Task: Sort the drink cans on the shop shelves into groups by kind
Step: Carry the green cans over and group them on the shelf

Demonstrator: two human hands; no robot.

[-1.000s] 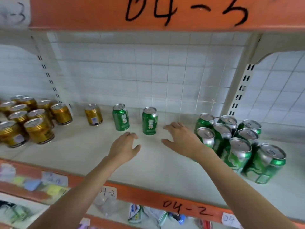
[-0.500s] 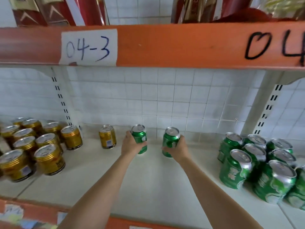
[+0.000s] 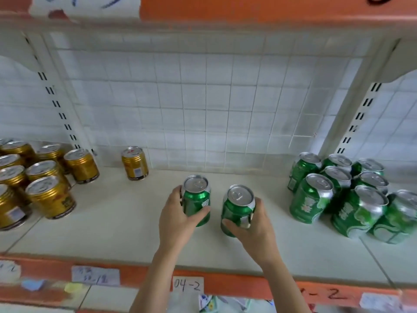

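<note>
My left hand (image 3: 178, 219) grips one green can (image 3: 196, 196) at the middle of the white shelf (image 3: 108, 231). Just to its right, my right hand (image 3: 252, 227) grips a second green can (image 3: 237, 207). Both cans are upright, a short gap between them. A cluster of several green cans (image 3: 338, 190) stands at the right end of the shelf. Several gold cans (image 3: 38, 179) are grouped at the left end. One gold can (image 3: 135, 163) stands alone by the back wall, left of my hands.
The orange front rail (image 3: 225, 283) carries paper labels, one reading 04-2. Slotted uprights (image 3: 56, 102) (image 3: 358, 118) stand at the back on both sides. An orange upper shelf beam (image 3: 248, 7) runs overhead. The tiled wall closes the back.
Both hands closed round the two green cans at the back of the shelf and have drawn them forward toward the front edge. The camera has tilted down.
</note>
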